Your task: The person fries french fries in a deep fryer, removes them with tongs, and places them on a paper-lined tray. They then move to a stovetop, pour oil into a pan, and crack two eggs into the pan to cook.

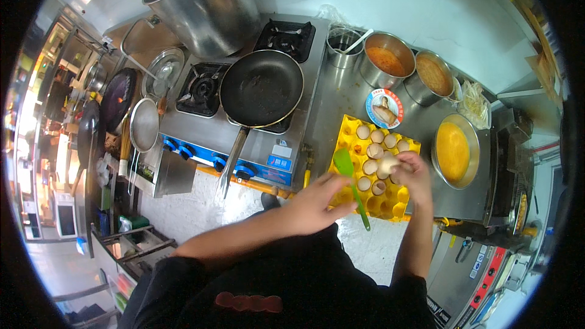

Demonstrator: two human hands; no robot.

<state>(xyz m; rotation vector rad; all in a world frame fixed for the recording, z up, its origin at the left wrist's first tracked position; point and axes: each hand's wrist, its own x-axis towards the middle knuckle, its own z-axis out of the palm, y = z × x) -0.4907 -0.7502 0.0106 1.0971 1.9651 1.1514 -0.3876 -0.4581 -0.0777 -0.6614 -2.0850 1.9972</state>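
A yellow egg tray [336, 157] lies on the steel counter and overhangs its front edge. Eggshells [364, 132] fill several of its cups; at least one broken shell [379, 188] gapes upward. My right hand [415, 174], over the tray's right side, pinches a pale, motion-blurred eggshell [387, 164]. A green silicone spatula [343, 162] rests across the tray's left part, handle pointing toward me. My left hand [320, 203] hovers beside that handle with thumb and fingers apart; contact is unclear. Right of the tray, a steel bowl [435, 164] contains yellow beaten egg [452, 151].
A black frying pan [262, 87] sits on the gas stove, handle projecting frontward. Behind it towers a large stockpot [205, 13]. Along the wall stand steel pots of orange-red sauce [384, 60] and brownish contents [434, 73]. A round printed lid [385, 108] lies behind the tray.
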